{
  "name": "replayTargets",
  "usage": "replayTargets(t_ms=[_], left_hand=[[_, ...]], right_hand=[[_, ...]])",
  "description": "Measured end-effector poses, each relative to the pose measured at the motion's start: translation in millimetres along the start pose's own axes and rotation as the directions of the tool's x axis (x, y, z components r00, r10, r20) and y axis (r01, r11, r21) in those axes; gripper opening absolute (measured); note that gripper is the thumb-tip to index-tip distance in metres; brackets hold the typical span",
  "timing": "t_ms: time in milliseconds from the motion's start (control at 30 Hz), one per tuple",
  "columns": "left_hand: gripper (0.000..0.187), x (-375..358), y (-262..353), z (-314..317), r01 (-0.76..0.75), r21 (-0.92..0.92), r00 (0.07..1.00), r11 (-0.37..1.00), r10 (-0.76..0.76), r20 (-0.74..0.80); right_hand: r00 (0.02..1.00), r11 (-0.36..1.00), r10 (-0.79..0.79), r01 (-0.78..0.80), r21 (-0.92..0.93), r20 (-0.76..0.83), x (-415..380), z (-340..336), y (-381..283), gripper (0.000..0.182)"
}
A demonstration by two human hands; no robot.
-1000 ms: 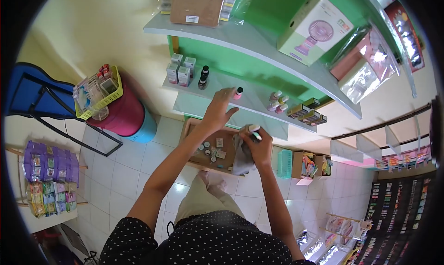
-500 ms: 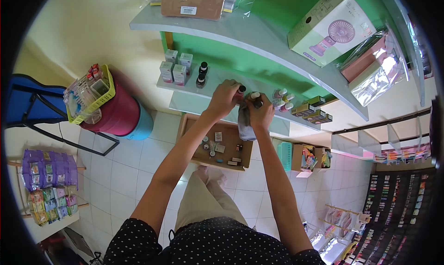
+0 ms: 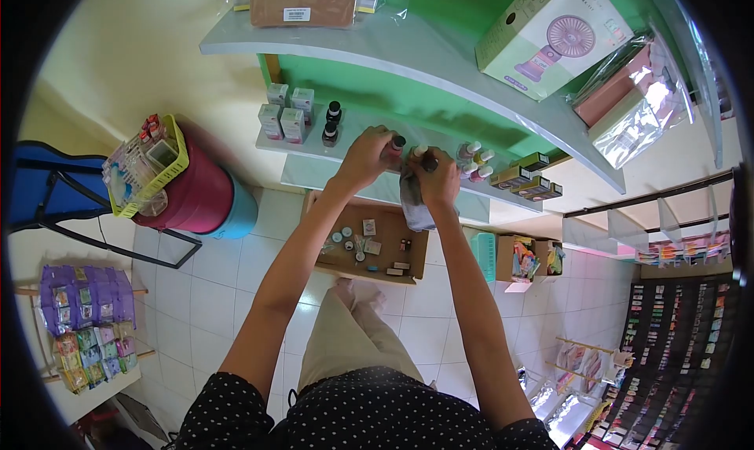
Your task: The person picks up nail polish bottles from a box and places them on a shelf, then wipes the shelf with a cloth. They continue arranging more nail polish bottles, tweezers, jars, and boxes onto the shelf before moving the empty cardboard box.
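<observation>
My left hand (image 3: 365,158) is closed around a reddish nail polish bottle (image 3: 394,148) with a dark cap, at the shelf's front edge. Just beside it, my right hand (image 3: 438,181) grips a grey cloth (image 3: 415,203) that hangs down from the fingers. A dark round cap (image 3: 429,162) shows at the right fingertips, and a white-capped bottle (image 3: 419,151) is right by them. To the left on the shelf stand dark nail polish bottles (image 3: 331,128) and small white boxes (image 3: 292,124). Pink and yellow nail polish bottles (image 3: 474,163) stand to the right.
Below the shelf (image 3: 357,124) a cardboard box (image 3: 334,268) holds several small items. The upper shelf (image 3: 353,43) overhangs it, carrying a fan box (image 3: 554,38). A yellow basket (image 3: 169,171) sits on a red bin (image 3: 192,191) at left. A teal basket (image 3: 484,257) stands on the floor.
The view has shifted slightly, so shelf and hands appear a little further left. Both hands keep their hold, the left on its bottle and the right on the cloth.
</observation>
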State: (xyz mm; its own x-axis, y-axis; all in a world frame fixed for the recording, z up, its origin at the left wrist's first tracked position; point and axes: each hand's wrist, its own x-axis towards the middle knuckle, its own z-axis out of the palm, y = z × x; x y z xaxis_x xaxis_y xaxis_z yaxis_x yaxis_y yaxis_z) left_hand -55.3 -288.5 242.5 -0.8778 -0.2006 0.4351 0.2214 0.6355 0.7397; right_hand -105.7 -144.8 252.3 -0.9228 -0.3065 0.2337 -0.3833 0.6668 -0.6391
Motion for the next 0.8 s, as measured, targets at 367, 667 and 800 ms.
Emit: replayTargets(t_ms=[367,667,800], left_hand=[[0.023,-2.5,1.3,-3.4,0.001,0.058,1.0,0.998,-0.001,0.0],[0.027,-3.8,-2.7,-6.3,0.015,0.062,1.0,0.998,-0.016,0.009],[0.029,-3.8,-4.8,-7.9,0.027,0.076,1.0,0.997,-0.027,0.002]], right_hand=[[0.997,0.998,-0.062,0.062,0.01,-0.037,-1.5,2.1,4.1,0.029],[0.997,0.997,-0.057,0.059,0.056,-0.044,-4.5,1.3,4.2,0.033],[0.997,0.998,-0.052,0.054,0.025,-0.058,-4.4,3.2,2.6,0.034]])
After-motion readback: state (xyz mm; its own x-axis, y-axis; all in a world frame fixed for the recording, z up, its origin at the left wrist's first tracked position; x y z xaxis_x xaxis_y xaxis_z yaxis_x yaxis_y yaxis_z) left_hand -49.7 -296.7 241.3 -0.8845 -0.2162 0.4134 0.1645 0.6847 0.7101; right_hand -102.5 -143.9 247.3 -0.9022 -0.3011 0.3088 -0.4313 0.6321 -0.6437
